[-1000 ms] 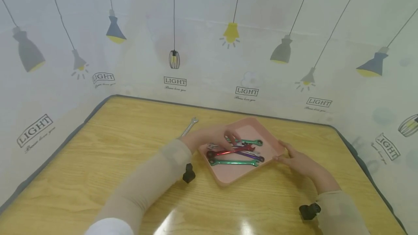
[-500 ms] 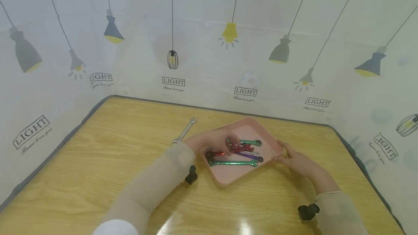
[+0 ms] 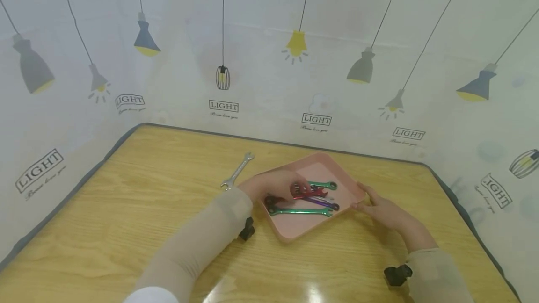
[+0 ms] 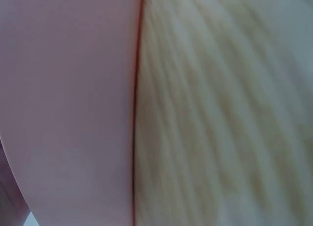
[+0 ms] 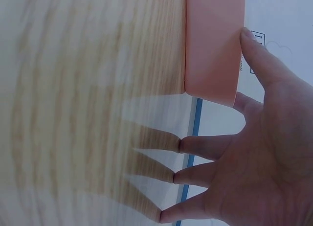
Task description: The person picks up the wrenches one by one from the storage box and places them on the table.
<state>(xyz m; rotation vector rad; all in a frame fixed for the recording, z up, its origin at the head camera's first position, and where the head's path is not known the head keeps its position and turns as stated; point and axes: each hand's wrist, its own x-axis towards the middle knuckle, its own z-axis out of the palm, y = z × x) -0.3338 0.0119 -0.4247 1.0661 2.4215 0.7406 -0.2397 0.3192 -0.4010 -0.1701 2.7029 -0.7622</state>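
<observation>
A pink tray [image 3: 290, 227] lies angled on the table, with several wrenches in it. My left hand [image 3: 275, 185] reaches over its left side and pinches the red wrench [image 3: 319, 193] near the middle, covering part of it. Around that sit a green wrench [image 3: 303, 211] in front, a purple wrench [image 3: 327, 204], and another green wrench [image 3: 326, 184] behind. At the tray's right corner, my right hand [image 3: 385, 208] touches the rim with its thumb, other fingers straight and spread. In the right wrist view three fingertips meet the table beside the tray wall [image 5: 215, 50].
A silver open-ended wrench [image 3: 238, 171] lies on the wooden table [image 3: 126, 209], left of the tray and just behind my left forearm. Lamp-patterned cloth [image 3: 261, 83] stands behind the table. In the left wrist view the tray's outer wall [image 4: 73, 108] fills the left side.
My left hand has lowered slightly onto the wrenches, its fingers closing about the red wrench. The left forearm shifted right, uncovering more of the silver wrench. My right hand stays at the corner.
</observation>
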